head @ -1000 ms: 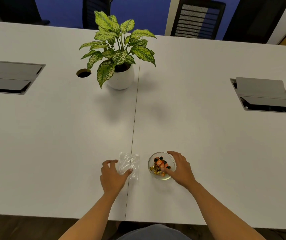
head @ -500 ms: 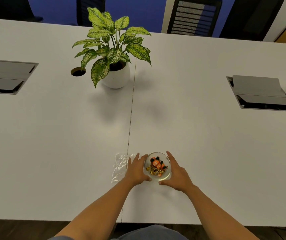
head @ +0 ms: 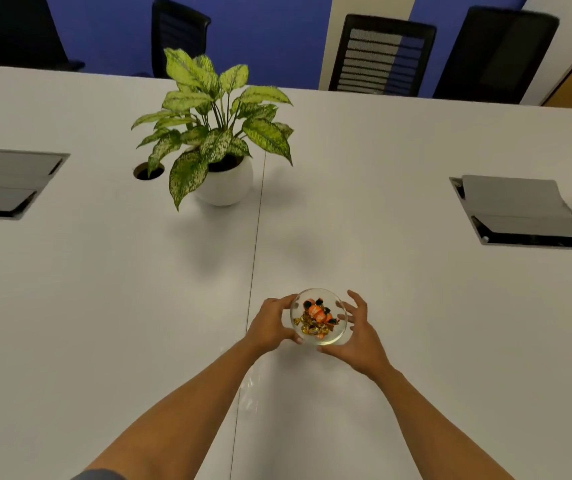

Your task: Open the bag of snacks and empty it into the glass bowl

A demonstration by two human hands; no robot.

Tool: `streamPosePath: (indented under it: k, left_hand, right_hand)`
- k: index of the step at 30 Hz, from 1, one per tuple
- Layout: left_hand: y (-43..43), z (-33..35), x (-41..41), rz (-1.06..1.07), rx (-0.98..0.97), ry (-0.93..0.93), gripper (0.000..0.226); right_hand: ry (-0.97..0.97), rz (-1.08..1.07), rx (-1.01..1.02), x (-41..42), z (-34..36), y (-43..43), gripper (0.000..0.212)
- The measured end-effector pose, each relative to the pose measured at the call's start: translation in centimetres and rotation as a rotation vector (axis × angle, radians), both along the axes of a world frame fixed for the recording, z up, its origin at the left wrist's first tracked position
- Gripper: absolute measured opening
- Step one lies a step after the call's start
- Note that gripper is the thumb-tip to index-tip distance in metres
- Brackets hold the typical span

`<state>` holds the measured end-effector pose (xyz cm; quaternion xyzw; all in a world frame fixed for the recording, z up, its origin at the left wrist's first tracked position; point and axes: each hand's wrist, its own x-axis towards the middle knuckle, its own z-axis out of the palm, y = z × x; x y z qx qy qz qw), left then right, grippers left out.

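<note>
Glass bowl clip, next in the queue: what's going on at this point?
A person has both hands around the glass bowl on the white table, left hand and right hand cupping its sides. The bowl already holds the wrapped snacks. The clear, empty-looking bag lies flat on the table beneath the left forearm. A potted plant stands further back.

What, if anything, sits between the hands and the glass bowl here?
Nothing visible. The left hand and right hand cup the glass bowl from either side, snacks already inside it.
</note>
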<state>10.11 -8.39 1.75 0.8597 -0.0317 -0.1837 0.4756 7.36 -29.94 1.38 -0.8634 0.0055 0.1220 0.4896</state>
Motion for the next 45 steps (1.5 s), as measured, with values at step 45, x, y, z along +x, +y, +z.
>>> streamPosePath:
  k: [45]
  left_hand:
    - [-1.3,-5.1,38.3,0.037,0.313,-0.107,0.109]
  right_hand:
    - [0.086,0.096,0.079,41.4,-5.4,0.0,0.143]
